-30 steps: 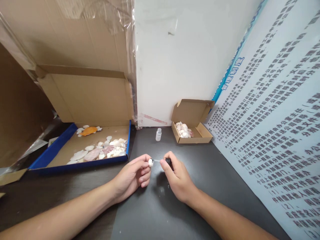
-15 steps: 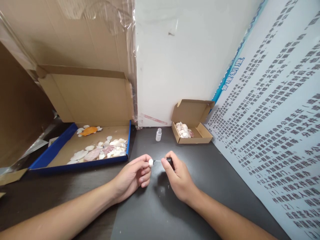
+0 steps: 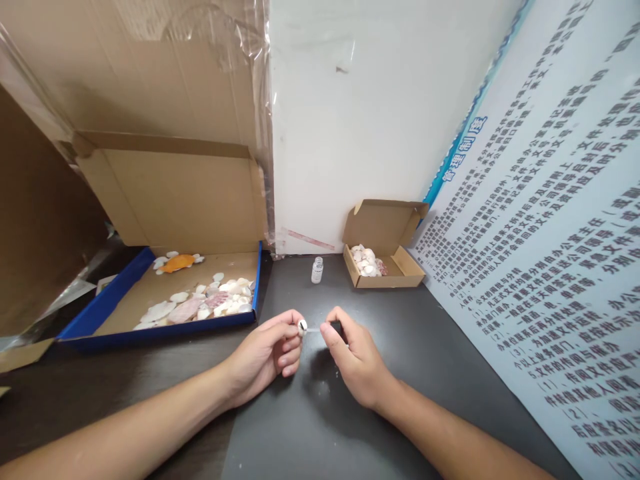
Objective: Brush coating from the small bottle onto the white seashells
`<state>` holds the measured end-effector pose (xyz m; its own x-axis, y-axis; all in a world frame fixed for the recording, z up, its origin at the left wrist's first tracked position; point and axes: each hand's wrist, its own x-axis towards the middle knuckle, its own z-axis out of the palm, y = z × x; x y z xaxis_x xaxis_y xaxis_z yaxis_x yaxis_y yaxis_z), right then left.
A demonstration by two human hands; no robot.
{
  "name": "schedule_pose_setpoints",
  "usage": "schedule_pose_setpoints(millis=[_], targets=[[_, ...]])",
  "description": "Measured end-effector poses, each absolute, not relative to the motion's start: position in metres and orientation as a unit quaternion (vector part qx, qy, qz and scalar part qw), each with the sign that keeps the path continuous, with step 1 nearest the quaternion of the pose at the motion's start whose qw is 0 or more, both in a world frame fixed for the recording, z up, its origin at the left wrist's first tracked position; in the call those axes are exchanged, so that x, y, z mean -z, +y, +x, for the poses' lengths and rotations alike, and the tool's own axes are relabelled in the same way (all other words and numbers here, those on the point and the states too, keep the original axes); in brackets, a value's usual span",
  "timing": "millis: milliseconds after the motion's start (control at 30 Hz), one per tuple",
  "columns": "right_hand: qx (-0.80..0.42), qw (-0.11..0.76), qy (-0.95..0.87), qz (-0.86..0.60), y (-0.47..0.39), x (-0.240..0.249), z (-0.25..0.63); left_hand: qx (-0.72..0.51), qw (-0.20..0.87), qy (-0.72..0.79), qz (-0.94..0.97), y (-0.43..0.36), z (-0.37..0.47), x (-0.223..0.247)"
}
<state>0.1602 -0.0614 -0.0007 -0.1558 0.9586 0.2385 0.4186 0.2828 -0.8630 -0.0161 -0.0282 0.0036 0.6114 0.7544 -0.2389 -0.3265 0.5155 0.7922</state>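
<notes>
Between the thumb and fingertips of my left hand (image 3: 270, 350) is a small white shell (image 3: 303, 329), its edge turned to the right. My right hand (image 3: 357, 357) is closed around the black cap of a small applicator brush (image 3: 339, 328). The brush's thin pale stem points left, and its dark tip is at the shell, seemingly touching it. Behind both hands a small clear bottle with a white label (image 3: 317, 272) stands upright without a cap.
At left lies an open blue-edged cardboard box (image 3: 95, 327) with several shells and an orange shell (image 3: 179, 263) ringed by white ones. A smaller open cardboard box (image 3: 387, 283) at the back right also holds shells. A printed poster (image 3: 550, 233) lines the right side.
My right hand has moved slightly left, bringing the brush tip from just beside the shell onto it. My left hand has barely moved.
</notes>
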Motion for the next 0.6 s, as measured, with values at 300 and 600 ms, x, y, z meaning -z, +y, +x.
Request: schedule_pose_setpoints(millis=[300,600], targets=[[-0.287,0.428,-0.673,-0.53,-0.0597,0.0029,0.1598,-0.327,0.822,0.285,0.37,-0.0268,-0.0178,0.0008],[-0.358,0.425,-0.673,-0.489,-0.0621,0.0014,0.1599,-0.325,0.821,0.286,0.372,-0.0272,-0.0169,-0.0005]])
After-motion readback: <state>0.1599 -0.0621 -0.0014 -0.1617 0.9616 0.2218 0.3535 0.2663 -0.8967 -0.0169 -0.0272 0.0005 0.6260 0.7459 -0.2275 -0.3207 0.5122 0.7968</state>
